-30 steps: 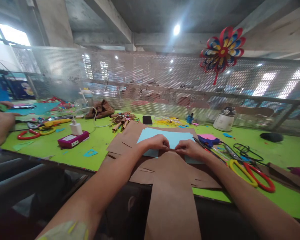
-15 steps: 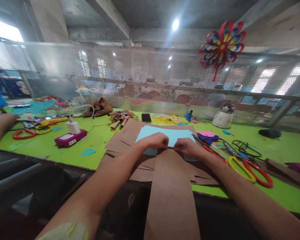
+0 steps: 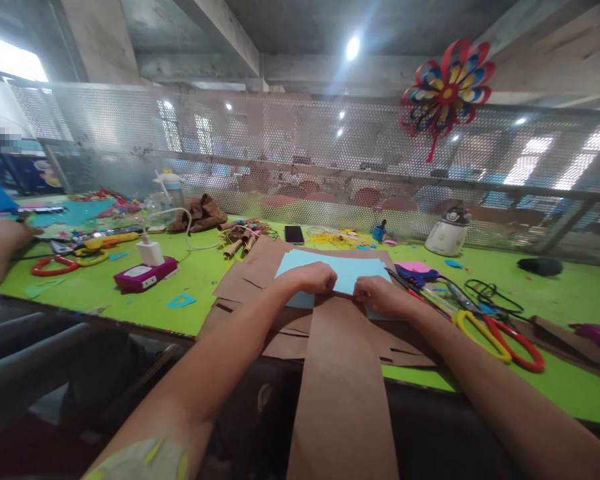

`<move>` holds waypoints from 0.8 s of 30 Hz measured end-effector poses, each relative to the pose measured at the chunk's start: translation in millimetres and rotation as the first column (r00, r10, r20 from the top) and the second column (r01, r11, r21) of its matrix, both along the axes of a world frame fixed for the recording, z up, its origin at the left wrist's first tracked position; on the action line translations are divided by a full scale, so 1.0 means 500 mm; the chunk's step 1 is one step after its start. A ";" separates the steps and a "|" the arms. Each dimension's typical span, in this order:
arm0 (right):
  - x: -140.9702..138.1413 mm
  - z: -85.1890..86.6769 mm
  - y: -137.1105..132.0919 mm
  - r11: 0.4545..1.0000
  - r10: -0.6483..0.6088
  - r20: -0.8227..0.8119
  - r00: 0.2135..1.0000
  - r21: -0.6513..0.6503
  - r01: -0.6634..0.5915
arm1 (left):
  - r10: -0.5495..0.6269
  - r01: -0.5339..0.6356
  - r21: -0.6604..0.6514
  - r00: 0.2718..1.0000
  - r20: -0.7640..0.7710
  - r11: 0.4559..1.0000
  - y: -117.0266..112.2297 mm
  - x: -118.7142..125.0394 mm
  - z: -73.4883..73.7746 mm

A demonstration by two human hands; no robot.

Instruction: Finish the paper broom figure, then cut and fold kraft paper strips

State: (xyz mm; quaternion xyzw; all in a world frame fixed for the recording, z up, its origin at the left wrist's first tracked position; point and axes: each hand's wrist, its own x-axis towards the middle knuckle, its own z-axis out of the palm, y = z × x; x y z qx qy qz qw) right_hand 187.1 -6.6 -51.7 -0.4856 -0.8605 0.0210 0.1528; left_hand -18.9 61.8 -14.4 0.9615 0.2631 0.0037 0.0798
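A long strip of brown kraft paper (image 3: 347,387) runs from the table over its front edge towards me. My left hand (image 3: 319,277) is closed on the strip's far left corner. At the far right corner my right hand (image 3: 375,293) pinches the same edge, which looks narrowly folded. Beneath both hands lie light blue paper sheets (image 3: 347,263), on top of larger brown paper sheets (image 3: 245,270) with slits cut in them. The fingertips are mostly hidden behind the curled hands.
To the right lie scissors with yellow and red handles (image 3: 513,343) and a blue tool (image 3: 416,273). A purple power strip (image 3: 145,273) with a white charger stands left. A phone (image 3: 294,235), rolled brown paper sticks (image 3: 245,240) and a white bottle (image 3: 447,233) are farther back. Another person's hand (image 3: 10,233) is far left.
My hands have moved slightly apart along the strip's far edge, the right one shifting a little right. The camera view has shifted slightly.
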 end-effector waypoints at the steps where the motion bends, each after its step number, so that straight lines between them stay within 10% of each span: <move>1: -0.001 0.002 -0.002 1.000 -0.004 0.013 1.000 0.001 0.004 | -0.001 0.002 0.013 1.000 -0.015 1.000 -0.004 -0.001 0.003; 16: -0.027 0.023 -0.058 0.999 -0.024 0.187 0.982 0.050 0.014 | 0.045 -0.005 0.199 0.980 -0.196 0.980 -0.057 0.007 0.019; 24: -0.018 -0.001 -0.020 0.985 -0.116 0.265 0.957 0.156 0.076 | 0.055 -0.047 0.164 0.997 -0.049 0.985 -0.036 -0.010 0.028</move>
